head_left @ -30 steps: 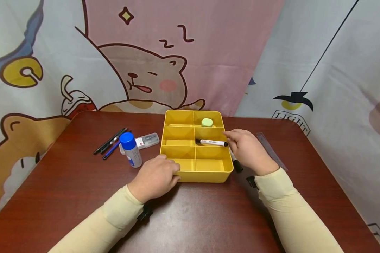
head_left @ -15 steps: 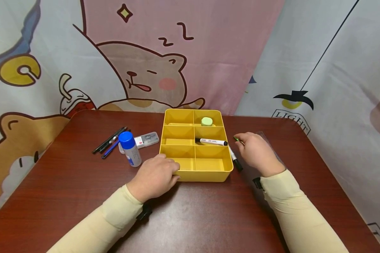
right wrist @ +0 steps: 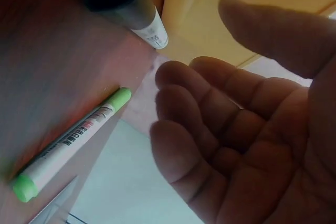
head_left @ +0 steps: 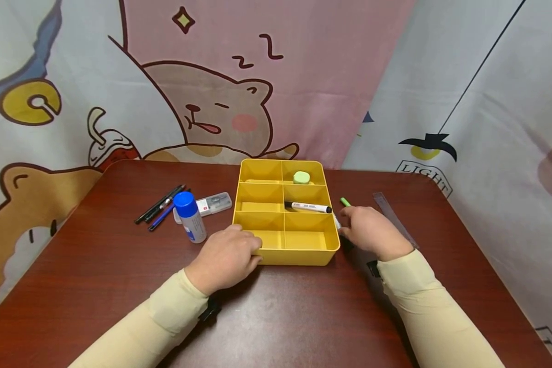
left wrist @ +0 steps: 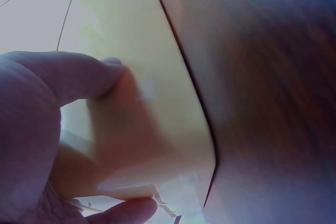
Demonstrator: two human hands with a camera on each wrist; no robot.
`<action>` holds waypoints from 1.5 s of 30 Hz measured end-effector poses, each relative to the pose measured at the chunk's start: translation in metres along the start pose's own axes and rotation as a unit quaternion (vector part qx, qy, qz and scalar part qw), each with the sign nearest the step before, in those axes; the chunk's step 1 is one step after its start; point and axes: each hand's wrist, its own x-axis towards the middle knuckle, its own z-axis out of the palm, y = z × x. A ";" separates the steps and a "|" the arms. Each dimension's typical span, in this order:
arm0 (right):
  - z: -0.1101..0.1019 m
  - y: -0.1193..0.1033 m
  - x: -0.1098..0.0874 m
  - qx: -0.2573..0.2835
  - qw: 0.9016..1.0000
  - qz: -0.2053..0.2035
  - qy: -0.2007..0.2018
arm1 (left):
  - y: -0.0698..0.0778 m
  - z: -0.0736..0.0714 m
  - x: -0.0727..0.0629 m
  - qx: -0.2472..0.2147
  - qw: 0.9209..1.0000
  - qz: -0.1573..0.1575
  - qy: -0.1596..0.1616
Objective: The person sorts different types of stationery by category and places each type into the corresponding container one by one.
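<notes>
A yellow compartment box (head_left: 294, 257) stands on the table, and my left hand (head_left: 223, 255) grips its near left corner. In the left wrist view the thumb presses the outer wall (left wrist: 157, 72) while another finger reaches round the side. My right hand (head_left: 372, 232) is just off the box's right side, fingers loosely bent and thumb apart, holding nothing. Close to its fingertips a black-capped white marker (right wrist: 152, 32) lies against the box. A green-capped marker (right wrist: 73, 142) lies on the table beside the hand. Another black-capped white marker (head_left: 308, 206) rests in the middle right compartment.
A light green rounded object (head_left: 301, 177) sits in the far right compartment. Left of the box are a blue-capped bottle (head_left: 190, 220), a clear case (head_left: 216, 204) and several pens (head_left: 161, 205). A transparent ruler (head_left: 395, 220) lies at the right. Printed curtains (head_left: 331, 76) hang behind the table.
My right hand moved right off the box's side, with the green-capped marker at its fingertips half a second ago. That marker now lies released, and the hand has shifted nearer the black-capped one.
</notes>
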 end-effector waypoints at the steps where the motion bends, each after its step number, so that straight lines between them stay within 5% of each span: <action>1: 0.000 0.000 0.000 -0.002 1.000 0.000 -0.004 | 0.000 0.000 0.000 -0.001 1.000 0.000 0.000; 17: 0.005 0.000 -0.001 0.006 0.999 -0.002 -0.051 | 0.000 0.001 0.001 0.003 1.000 0.003 0.003; 45: 0.017 -0.004 0.001 -0.005 1.000 -0.022 0.003 | 0.001 -0.001 0.000 0.007 1.000 0.003 0.004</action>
